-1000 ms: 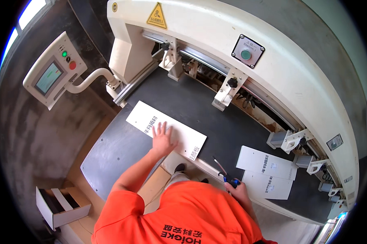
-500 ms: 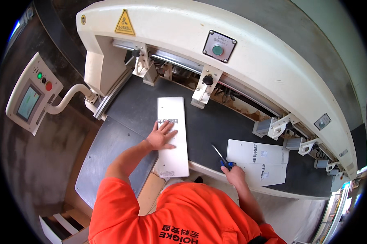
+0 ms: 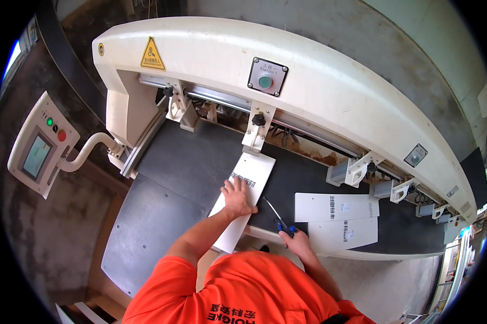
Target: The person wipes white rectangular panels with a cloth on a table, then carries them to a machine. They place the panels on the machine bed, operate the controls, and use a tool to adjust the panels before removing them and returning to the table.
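My left hand (image 3: 237, 200) lies with fingers spread on a long white board (image 3: 257, 168) with dark print. The board slants on the machine's dark bed, its far end close to a white clamp block (image 3: 258, 127) and its near end out over the front edge. In my right hand (image 3: 297, 244) is a screwdriver (image 3: 271, 207) with a blue and black handle, its metal shaft pointing up and left toward the board. Two more white printed boards, a far one (image 3: 313, 208) and a near one (image 3: 330, 232), lie overlapping just right of this hand.
Across the back arches a cream machine frame (image 3: 200, 40) with a green button (image 3: 265, 82). Several clamp blocks line its underside. A control panel (image 3: 41, 144) on a bent arm stands at left. An open cardboard box (image 3: 100, 305) sits on the floor at lower left.
The board under my left hand has turned and its far end has moved right, toward the clamp block. My left hand went right with it; my right hand still holds the screwdriver.
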Motion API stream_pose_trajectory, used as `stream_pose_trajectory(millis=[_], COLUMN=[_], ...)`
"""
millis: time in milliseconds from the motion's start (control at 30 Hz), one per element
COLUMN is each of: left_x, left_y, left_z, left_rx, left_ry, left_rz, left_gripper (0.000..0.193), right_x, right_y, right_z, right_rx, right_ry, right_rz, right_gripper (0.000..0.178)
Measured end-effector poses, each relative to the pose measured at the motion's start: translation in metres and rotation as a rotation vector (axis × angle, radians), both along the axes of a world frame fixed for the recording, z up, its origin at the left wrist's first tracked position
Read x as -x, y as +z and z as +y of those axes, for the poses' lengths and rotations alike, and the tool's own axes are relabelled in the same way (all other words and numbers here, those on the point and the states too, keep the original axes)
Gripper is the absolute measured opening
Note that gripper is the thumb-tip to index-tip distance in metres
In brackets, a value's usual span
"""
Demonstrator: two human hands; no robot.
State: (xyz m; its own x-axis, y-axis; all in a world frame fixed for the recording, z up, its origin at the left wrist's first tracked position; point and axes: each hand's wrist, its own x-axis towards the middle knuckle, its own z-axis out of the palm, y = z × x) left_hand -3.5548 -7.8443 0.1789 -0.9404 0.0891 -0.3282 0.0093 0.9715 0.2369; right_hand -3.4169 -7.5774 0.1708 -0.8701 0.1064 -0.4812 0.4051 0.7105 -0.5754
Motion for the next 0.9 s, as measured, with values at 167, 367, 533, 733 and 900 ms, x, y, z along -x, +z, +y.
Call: stream_pose_trajectory(millis=[167,367,533,733,900], left_x=[0.041,0.051,0.050,0.059,0.092], left_y=[0.019,-0.006,-0.003,0.007,-0.014], left_z=[-0.009,0.009,0.007,-0.023,-0.084], left_rx=[-0.390,0.007,-0.024,-0.024,0.187], left_ry=[-0.087,-0.090,0.029,-0.510,-0.523], left_rz=[-0.011,-0.022,0.009,-0.025,0.111], left_gripper=[0.117,0.124,0.118,0.117,0.081], right_x=[-0.003,-0.004,-0.003,-0.004,0.002], right_y=[0.005,-0.004,0.013,0.007,0.009], right_z=[-0.005,0.003,-0.007,-0.006,-0.012], right_rx=[0.136,0.116,0.117,0.139,0.086], right_ry=[-0.097,-0.113,-0.146,-0.153,-0.126], right_rz=[-0.007,0.100,0.029,0.025,0.011], right_gripper=[0.047,0.052,0.055,0.047,0.055])
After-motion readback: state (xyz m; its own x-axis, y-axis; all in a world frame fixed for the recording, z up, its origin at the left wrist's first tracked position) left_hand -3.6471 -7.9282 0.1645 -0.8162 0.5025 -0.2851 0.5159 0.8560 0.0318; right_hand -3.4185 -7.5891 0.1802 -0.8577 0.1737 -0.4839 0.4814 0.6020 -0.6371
